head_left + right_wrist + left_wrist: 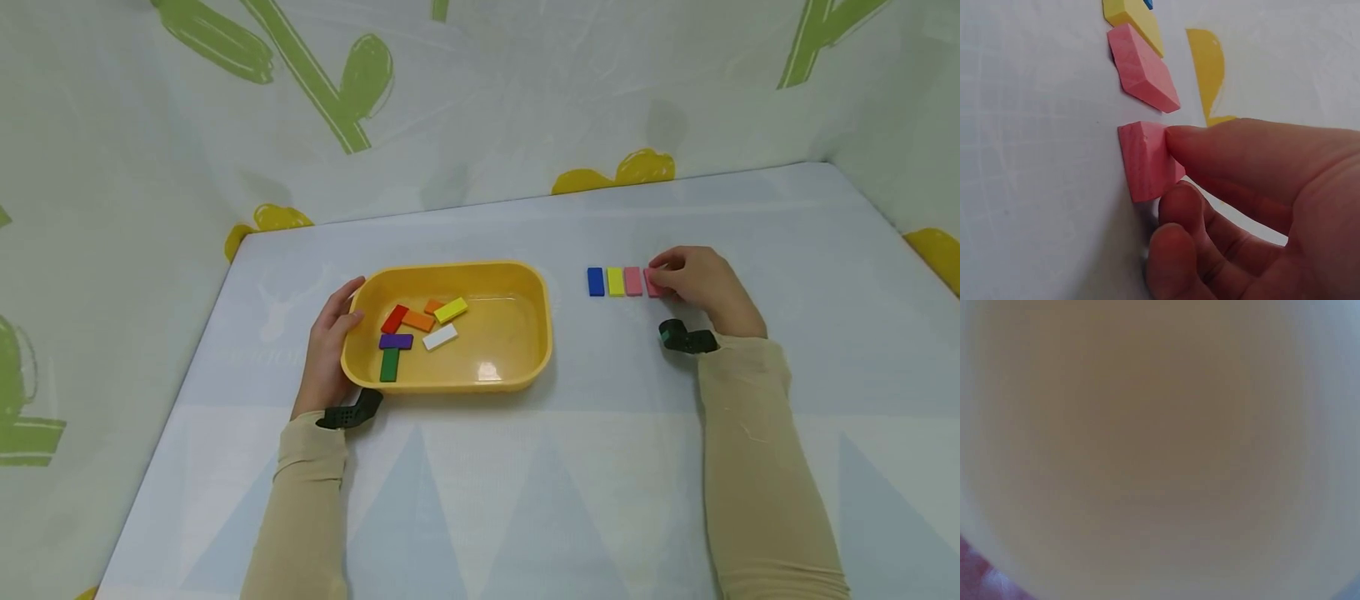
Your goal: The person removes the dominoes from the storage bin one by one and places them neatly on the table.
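- Row on the table (570,467): blue block (596,282), yellow block (616,282), pink block (633,281) and a second pink block (654,287), side by side, just apart; four laid out, by this count.
- Second pink block: at the right end of the row, lying on the table, pinched at its end by the fingers (1222,147) of the right hand (701,285); judged not yet released.
- Yellow tray (525,367): left of the row, holding seven loose blocks — red, two orange, yellow, white, purple, green — the remainder to be laid out, as far as can be judged.
- Left hand (330,350): thumb hooked over the tray's left rim, fingers against its outer wall, gripping it.
- Left wrist view: blurred yellow only.
- Right forearm: sleeved, reaching forward, wrist low over the table.
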{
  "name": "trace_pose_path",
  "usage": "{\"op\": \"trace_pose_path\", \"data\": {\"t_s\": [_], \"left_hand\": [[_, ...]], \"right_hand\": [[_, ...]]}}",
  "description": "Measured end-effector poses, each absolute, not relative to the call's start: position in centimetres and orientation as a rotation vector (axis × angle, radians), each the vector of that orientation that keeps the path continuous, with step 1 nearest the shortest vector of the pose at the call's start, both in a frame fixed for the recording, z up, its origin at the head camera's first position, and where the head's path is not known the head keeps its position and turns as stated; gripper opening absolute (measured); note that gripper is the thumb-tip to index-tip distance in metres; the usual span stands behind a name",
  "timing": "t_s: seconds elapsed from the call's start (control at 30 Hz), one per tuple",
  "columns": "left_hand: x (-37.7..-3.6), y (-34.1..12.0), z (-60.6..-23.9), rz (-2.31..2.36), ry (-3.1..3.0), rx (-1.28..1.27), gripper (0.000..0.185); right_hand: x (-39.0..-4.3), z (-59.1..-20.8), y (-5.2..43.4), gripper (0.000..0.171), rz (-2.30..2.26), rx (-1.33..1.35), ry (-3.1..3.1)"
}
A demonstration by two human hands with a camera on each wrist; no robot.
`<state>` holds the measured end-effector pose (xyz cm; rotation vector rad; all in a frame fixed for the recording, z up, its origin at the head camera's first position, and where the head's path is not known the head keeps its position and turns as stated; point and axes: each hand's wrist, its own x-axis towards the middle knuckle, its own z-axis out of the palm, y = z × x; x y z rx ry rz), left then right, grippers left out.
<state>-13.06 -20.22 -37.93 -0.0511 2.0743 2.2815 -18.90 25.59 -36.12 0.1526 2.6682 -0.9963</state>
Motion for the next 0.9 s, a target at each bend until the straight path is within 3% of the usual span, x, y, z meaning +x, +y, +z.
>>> {"op": "trace_pose_path", "data": {"t_s": [0.63, 0.9], "left_hand": [[-13.12, -20.26, -37.96, 2.288, 2.066, -0.052, 0.043], [-13.13, -20.28, -38.07, 2.263, 2.096, -0.065, 0.043]], "right_hand": [[-18.66, -36.31, 25.29, 0.04, -1.05, 0.224, 2.674], [-18.77, -36.33, 25.35, 0.049, -1.055, 0.281, 2.651]]}}
